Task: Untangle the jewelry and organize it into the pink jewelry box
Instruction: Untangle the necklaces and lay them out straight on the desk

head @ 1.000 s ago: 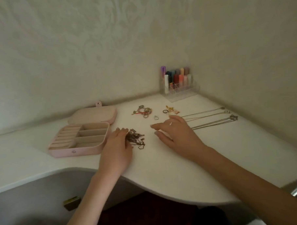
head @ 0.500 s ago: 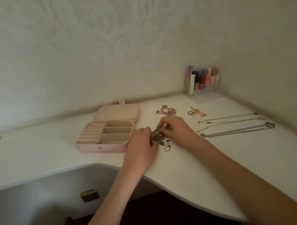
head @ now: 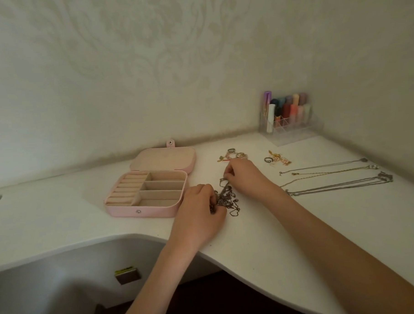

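At frame centre, the left hand (head: pixel 198 209) pins the dark tangled metal chains (head: pixel 224 198) to the white worktop (head: pixel 264 244) — the right hand (head: pixel 243 176) fingers pinch one strand to draw it free — beside the open pink jewelry box (head: pixel 146 208), left.

- Tangled clump of dark metal chains (head: pixel 226 198), heaped on the desk, pinched at both ends.
- Pink oblong jewelry box (head: pixel 141 208), lid open flat, at the tangle's 9 o'clock.

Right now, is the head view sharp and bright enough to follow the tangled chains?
Head view: dim, flat light with no glare; wide-angle bend bows the desk edge. The tangled chains read as a soft dark clump whose links blur together, partly hidden by the left hand and right hand.
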Demonstrator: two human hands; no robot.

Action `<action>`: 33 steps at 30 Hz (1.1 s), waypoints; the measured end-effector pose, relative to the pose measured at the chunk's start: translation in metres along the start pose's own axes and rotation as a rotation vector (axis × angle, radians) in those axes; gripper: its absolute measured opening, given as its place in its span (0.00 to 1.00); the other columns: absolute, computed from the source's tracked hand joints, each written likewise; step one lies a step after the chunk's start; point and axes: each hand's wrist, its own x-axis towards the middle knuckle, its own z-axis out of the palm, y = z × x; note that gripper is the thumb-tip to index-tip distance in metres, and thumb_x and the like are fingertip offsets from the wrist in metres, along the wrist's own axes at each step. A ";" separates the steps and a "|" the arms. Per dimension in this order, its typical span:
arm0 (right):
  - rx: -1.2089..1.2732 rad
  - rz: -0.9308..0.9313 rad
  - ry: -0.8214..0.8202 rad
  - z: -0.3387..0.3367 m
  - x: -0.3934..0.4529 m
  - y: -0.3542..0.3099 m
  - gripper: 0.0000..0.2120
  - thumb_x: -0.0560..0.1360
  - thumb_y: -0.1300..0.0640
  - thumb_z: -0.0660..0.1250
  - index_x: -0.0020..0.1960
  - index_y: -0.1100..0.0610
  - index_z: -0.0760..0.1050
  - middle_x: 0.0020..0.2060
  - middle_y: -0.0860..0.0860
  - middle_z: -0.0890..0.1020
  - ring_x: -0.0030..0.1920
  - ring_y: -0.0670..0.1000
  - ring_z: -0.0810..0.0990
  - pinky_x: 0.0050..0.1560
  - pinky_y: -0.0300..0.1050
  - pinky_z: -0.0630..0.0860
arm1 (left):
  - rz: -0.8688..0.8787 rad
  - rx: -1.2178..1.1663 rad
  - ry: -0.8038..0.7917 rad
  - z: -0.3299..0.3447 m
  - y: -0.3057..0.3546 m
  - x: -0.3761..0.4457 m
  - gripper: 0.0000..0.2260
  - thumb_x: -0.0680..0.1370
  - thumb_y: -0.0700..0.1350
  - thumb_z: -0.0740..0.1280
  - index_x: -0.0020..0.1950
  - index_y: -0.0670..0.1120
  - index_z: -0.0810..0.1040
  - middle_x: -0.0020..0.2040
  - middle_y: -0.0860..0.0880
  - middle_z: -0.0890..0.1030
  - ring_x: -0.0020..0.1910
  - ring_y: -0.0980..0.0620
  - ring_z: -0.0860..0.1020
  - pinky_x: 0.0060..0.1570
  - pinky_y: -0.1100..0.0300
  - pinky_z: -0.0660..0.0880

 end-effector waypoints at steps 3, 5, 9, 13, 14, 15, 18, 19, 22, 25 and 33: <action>0.057 0.000 0.028 0.000 -0.003 0.005 0.11 0.78 0.56 0.63 0.56 0.61 0.77 0.53 0.56 0.79 0.52 0.53 0.77 0.50 0.43 0.70 | 0.014 0.011 0.007 0.000 -0.001 0.000 0.04 0.70 0.43 0.63 0.39 0.46 0.68 0.44 0.53 0.74 0.47 0.54 0.68 0.41 0.63 0.61; 0.128 -0.008 0.040 -0.001 -0.006 0.006 0.13 0.75 0.54 0.68 0.56 0.59 0.78 0.53 0.54 0.79 0.52 0.50 0.76 0.51 0.42 0.70 | 0.017 0.012 0.010 0.000 0.000 0.000 0.04 0.71 0.43 0.63 0.40 0.46 0.69 0.44 0.53 0.74 0.47 0.54 0.68 0.41 0.63 0.61; 0.014 -0.019 0.076 -0.003 -0.004 0.003 0.07 0.75 0.57 0.68 0.49 0.59 0.81 0.48 0.53 0.83 0.51 0.52 0.79 0.53 0.46 0.74 | 0.028 0.002 0.009 0.000 0.001 -0.001 0.04 0.70 0.43 0.64 0.39 0.46 0.69 0.43 0.53 0.73 0.48 0.53 0.68 0.42 0.63 0.61; -0.287 -0.080 0.136 0.011 0.000 0.003 0.07 0.76 0.66 0.61 0.51 0.62 0.77 0.45 0.57 0.81 0.46 0.56 0.79 0.40 0.47 0.74 | 0.028 0.004 0.002 0.000 0.000 0.000 0.06 0.70 0.43 0.64 0.37 0.47 0.67 0.43 0.53 0.74 0.49 0.54 0.68 0.43 0.63 0.63; -0.319 -0.090 0.174 0.014 0.001 0.006 0.08 0.76 0.66 0.61 0.54 0.62 0.75 0.47 0.57 0.80 0.47 0.56 0.78 0.39 0.46 0.72 | 0.026 0.007 -0.008 0.000 0.000 0.000 0.06 0.70 0.44 0.64 0.36 0.47 0.67 0.43 0.53 0.73 0.49 0.54 0.68 0.44 0.63 0.63; -0.319 -0.087 0.205 0.016 0.001 0.008 0.10 0.76 0.66 0.60 0.56 0.62 0.73 0.48 0.57 0.80 0.48 0.56 0.78 0.39 0.46 0.71 | 0.026 0.012 -0.016 0.000 0.000 -0.001 0.06 0.70 0.44 0.64 0.36 0.47 0.67 0.44 0.53 0.73 0.49 0.54 0.68 0.44 0.62 0.63; 0.098 -0.022 0.331 0.006 -0.005 0.009 0.05 0.79 0.60 0.59 0.52 0.60 0.72 0.42 0.54 0.81 0.42 0.53 0.80 0.38 0.45 0.74 | -0.036 -0.111 -0.029 -0.002 -0.001 -0.001 0.04 0.74 0.47 0.63 0.43 0.48 0.70 0.47 0.54 0.75 0.50 0.55 0.71 0.46 0.61 0.65; 0.336 -0.003 0.350 0.000 -0.008 0.006 0.04 0.78 0.59 0.60 0.48 0.59 0.72 0.40 0.53 0.82 0.40 0.50 0.81 0.37 0.42 0.75 | -0.085 -0.219 -0.007 -0.004 0.000 0.000 0.05 0.76 0.49 0.62 0.47 0.49 0.71 0.48 0.54 0.75 0.50 0.56 0.72 0.46 0.62 0.67; 0.763 -0.030 0.240 -0.022 -0.017 -0.004 0.03 0.76 0.61 0.65 0.45 0.59 0.74 0.37 0.50 0.84 0.36 0.42 0.81 0.37 0.34 0.76 | -0.214 -0.592 0.075 -0.007 0.004 0.019 0.08 0.79 0.48 0.62 0.56 0.47 0.74 0.52 0.54 0.78 0.50 0.63 0.75 0.46 0.74 0.68; 0.949 -0.069 0.138 -0.037 -0.024 -0.010 0.01 0.74 0.64 0.67 0.45 0.60 0.76 0.36 0.51 0.83 0.36 0.44 0.80 0.42 0.39 0.78 | -0.194 -0.756 0.049 0.003 0.014 0.042 0.06 0.77 0.46 0.66 0.52 0.45 0.78 0.49 0.51 0.82 0.47 0.61 0.79 0.47 0.68 0.72; 1.307 0.097 0.409 -0.074 -0.030 0.007 0.06 0.76 0.66 0.65 0.47 0.57 0.74 0.38 0.52 0.79 0.27 0.45 0.74 0.29 0.41 0.77 | -0.291 -0.937 0.209 0.009 0.008 0.048 0.10 0.80 0.40 0.59 0.39 0.41 0.70 0.29 0.45 0.74 0.30 0.51 0.78 0.39 0.56 0.79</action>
